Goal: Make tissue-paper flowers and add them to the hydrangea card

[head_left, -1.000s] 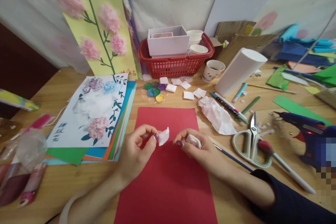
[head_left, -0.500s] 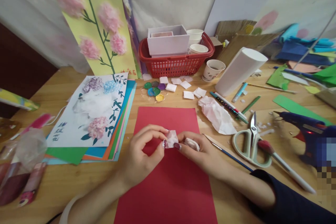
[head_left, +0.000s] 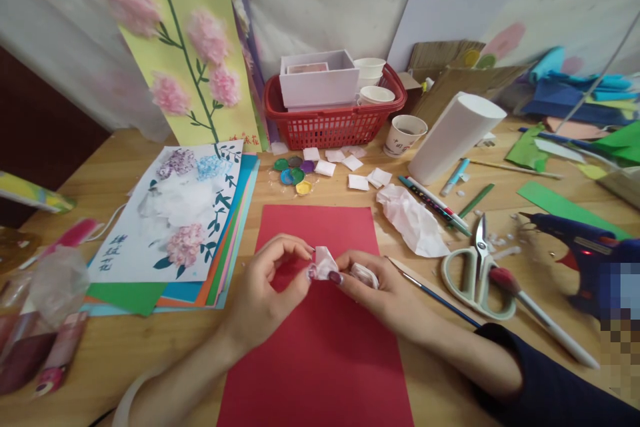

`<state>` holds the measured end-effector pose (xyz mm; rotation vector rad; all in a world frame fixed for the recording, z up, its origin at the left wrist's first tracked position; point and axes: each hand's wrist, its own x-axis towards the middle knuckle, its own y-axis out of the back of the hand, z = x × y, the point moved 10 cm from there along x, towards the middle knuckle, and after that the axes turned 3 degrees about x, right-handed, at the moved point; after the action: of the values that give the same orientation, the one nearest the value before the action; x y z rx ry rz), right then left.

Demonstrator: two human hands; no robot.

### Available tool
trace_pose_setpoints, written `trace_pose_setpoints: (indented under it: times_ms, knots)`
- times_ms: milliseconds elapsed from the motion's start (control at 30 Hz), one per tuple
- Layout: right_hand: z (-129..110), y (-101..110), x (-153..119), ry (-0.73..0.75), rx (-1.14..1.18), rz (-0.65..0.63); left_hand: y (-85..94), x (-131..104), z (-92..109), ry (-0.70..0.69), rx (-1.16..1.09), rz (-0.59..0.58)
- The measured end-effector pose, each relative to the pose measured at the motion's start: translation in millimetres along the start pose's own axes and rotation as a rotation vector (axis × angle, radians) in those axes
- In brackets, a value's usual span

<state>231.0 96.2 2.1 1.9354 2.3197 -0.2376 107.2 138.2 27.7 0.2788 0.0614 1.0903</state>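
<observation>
Over a sheet of red paper (head_left: pixel 320 353), both hands work on one small piece of white tissue paper (head_left: pixel 325 263). My left hand (head_left: pixel 270 287) pinches its left edge between thumb and fingers. From the other side, my right hand (head_left: pixel 377 290) grips the same piece with thumb and forefinger. A folded white tissue wad (head_left: pixel 365 275) is also tucked in the right hand's curled fingers. Crumpled white tissue (head_left: pixel 413 220) lies just beyond the right hand, and a thin blue paintbrush (head_left: pixel 435 295) rests beside its wrist.
To the right lie scissors (head_left: pixel 479 273), a brush with a red head (head_left: pixel 543 317) and a blue glue gun (head_left: pixel 575 247). A red basket (head_left: pixel 335 128) and a paper cup (head_left: pixel 404 135) stand behind. On the left is a flower picture (head_left: pixel 180 213) on coloured sheets.
The small tissue piece was fairly flat and is now folded and creased to a point between the fingers. Both hands stay in nearly the same place.
</observation>
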Motion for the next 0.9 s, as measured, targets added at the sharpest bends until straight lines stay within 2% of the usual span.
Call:
trace_pose_setpoints:
  times_ms: [300,533,700,900]
  knots:
    - [-1.5,-5.5,-1.2,0.053,-0.052,-0.052,-16.4,-5.1,23.5,-0.155,0.317,-0.096]
    - [-14.8,-11.7,-4.8,0.138,-0.228,-0.097,-8.5,-3.3,17.6,-0.095,0.289,-0.015]
    - [-18.1,-16.6,-6.5,0.197,-0.304,-0.133,-10.7,-3.3,12.0,-0.037,0.229,-0.049]
    - [-20.9,-16.7,-6.9,0.208,-0.316,-0.127,-11.8,-3.1,17.1,-0.074,0.256,-0.072]
